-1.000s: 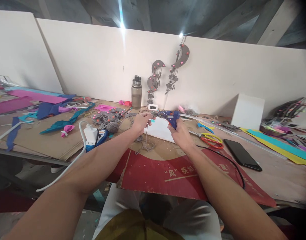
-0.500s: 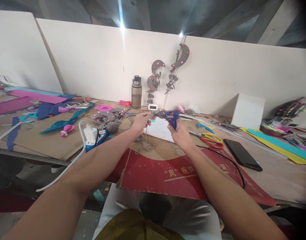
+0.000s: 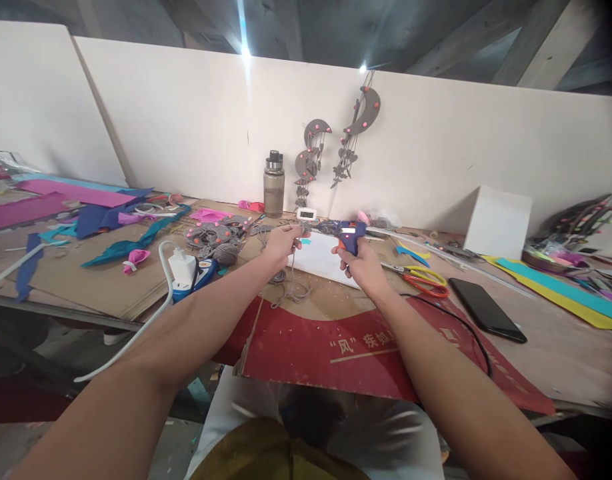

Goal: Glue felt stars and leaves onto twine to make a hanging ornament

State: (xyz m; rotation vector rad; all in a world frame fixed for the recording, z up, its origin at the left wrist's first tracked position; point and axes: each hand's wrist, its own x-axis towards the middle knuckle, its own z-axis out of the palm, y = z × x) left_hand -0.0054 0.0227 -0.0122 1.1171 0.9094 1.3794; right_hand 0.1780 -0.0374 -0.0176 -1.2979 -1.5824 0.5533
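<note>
My right hand [image 3: 362,263] is wrapped around the grip of a blue hot glue gun [image 3: 354,235], with its nozzle pointing left toward my other hand. My left hand [image 3: 284,245] pinches grey yarn [image 3: 294,263] between thumb and fingers. A small grey piece seems to be at the fingertips, too small to make out. Loose yarn hangs below that hand and lies in loops on the cardboard. Beneath the glue gun is a white sheet [image 3: 326,261] with a small turquoise piece [image 3: 306,241] near its left end.
Scissors [image 3: 426,280] and a black phone [image 3: 486,310] lie to the right. A power strip [image 3: 193,280] with a white plug sits at left. Behind stand a bottle [image 3: 273,187] and a small digital clock [image 3: 306,214]. Grey moon hangings [image 3: 363,113] hang on the white panel.
My right hand has drawn the glue gun slightly to the right, away from my left hand. The left hand stays nearly in place, still pinching the yarn.
</note>
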